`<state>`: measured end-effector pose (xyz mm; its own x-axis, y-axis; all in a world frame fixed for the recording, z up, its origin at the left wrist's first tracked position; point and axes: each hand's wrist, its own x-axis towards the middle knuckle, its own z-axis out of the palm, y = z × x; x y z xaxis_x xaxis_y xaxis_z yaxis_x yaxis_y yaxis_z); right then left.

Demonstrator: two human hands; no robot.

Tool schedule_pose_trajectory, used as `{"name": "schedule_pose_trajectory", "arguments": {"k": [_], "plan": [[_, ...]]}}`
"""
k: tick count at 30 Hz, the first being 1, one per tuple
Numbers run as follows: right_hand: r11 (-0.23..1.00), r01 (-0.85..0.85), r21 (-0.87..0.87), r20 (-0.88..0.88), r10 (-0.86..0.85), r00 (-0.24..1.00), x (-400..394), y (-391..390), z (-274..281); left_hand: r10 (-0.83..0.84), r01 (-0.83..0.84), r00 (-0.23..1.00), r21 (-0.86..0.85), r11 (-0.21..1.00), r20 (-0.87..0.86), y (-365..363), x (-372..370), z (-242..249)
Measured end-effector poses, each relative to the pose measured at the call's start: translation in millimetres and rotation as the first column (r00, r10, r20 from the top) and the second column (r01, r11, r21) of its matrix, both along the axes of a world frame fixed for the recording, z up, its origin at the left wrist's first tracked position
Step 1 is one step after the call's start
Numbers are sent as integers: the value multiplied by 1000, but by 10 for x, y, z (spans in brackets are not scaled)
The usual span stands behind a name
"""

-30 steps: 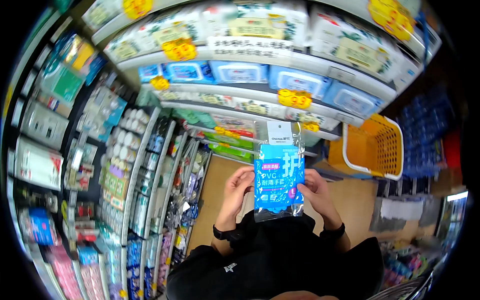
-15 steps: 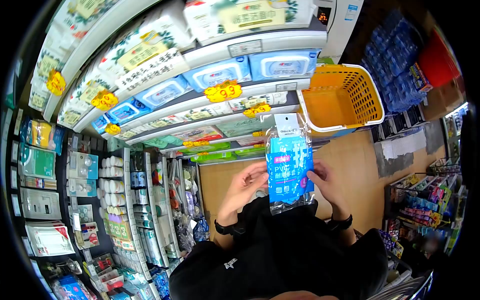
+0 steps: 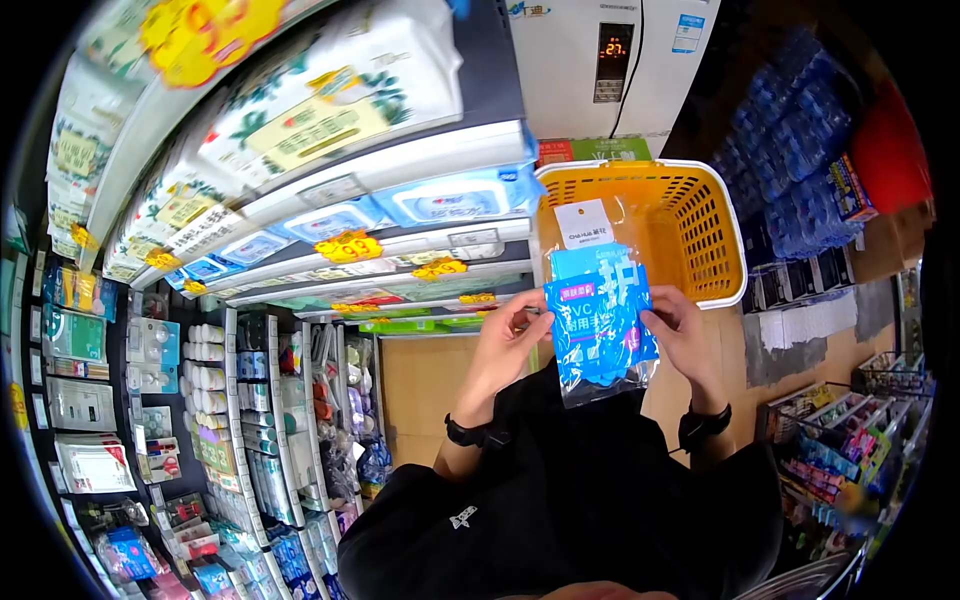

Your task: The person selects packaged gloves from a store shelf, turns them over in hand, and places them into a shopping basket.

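Blue glove packet (image 3: 598, 322) stands upright at centre right of the frame, pinched between our left hand (image 3: 508, 340) and right hand (image 3: 682, 328), just before the orange basket (image 3: 700, 215) behind it.

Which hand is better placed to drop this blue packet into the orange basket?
Probably the right hand: it grips the blue packet's edge nearest the orange basket, while the left hand holds the shelf-side edge.

white shelves (image 3: 440, 160) — tissue packs (image 3: 330, 95) on top, blue wipe packs (image 3: 450, 200) beneath — yellow price tags (image 3: 348, 246) along the edges
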<state>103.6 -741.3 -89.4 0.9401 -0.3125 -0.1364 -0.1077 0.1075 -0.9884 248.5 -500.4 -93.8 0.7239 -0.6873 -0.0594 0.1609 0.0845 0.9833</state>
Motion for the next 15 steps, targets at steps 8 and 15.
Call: {"name": "schedule_pose_trajectory", "arguments": {"k": [8, 15], "plan": [[977, -201, -66, -109, 193, 975, 418, -932, -165, 237, -244, 968, 91, 966, 83, -754, 66, -197], [926, -378, 23, -240, 372, 897, 970, -1311, -489, 307, -325, 945, 191, 926, 116, -1074, 127, -271]]}}
